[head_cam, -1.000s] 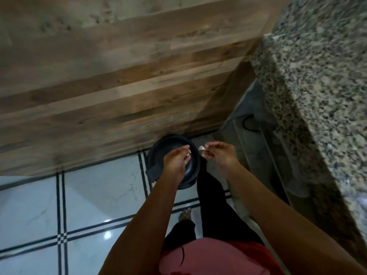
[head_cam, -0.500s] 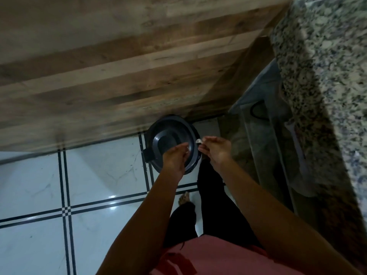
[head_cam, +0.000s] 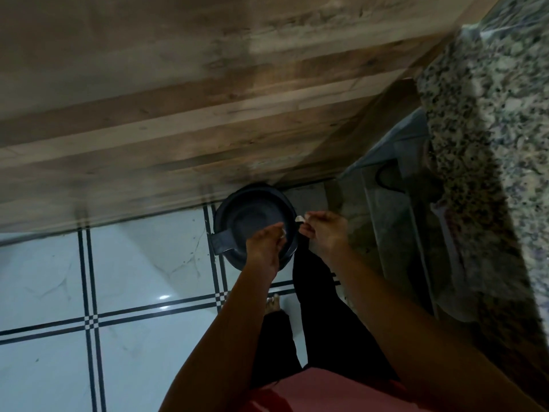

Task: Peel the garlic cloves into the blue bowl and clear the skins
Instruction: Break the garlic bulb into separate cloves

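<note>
I am standing and looking down at a dark round bin (head_cam: 252, 214) on the floor, its lid down. My left hand (head_cam: 264, 246) hovers over the lid's near side with fingers bunched, and a pale bit of garlic skin (head_cam: 282, 233) shows at the fingertips. My right hand (head_cam: 325, 230) is just right of the bin's rim and pinches a whitish garlic skin (head_cam: 299, 218). The blue bowl and the cloves are out of view.
The bin stands against a wood-grain cabinet front (head_cam: 178, 114). A speckled granite counter (head_cam: 490, 144) runs down the right, with a grey shelf (head_cam: 395, 218) below it. White floor tiles (head_cam: 133, 263) with dark lines spread left. My black-trousered legs and a bare foot (head_cam: 273, 303) are below the hands.
The view has shifted slightly, so the bin and hands sit a little differently in frame. Both hands stay together above the bin, each still holding skin.
</note>
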Demonstrator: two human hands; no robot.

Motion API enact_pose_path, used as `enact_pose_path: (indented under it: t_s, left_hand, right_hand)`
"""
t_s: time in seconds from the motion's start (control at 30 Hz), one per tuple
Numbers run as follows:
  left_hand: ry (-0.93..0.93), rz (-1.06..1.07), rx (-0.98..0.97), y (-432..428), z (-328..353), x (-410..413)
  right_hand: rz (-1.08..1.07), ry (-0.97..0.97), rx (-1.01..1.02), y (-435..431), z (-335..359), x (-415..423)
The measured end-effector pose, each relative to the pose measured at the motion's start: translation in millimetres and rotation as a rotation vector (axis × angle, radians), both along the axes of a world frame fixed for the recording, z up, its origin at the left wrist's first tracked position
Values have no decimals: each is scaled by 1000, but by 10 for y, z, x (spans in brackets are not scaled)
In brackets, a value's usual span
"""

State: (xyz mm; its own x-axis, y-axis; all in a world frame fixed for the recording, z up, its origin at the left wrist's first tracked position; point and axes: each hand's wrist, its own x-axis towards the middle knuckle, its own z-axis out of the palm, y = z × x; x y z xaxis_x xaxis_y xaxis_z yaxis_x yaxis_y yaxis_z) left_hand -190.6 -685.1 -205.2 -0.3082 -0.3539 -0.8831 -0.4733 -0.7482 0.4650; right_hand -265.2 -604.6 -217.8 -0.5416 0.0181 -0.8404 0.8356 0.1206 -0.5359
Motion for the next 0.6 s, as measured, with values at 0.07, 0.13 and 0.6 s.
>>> enact_pose_path:
  t_s: [0.07,0.13,0.6]
  left_hand:
    - [-2,0,7,-18,-30,-7]
    - [1,-8,7,-46,-80,-23]
    - [-26,107,113,-73,-440,-107]
  right_hand:
    - [22,-8,-4,1,-40,32]
    - [44,-6,-11,-7,-95,52]
    - [-113,13,-79,-151,-427,1]
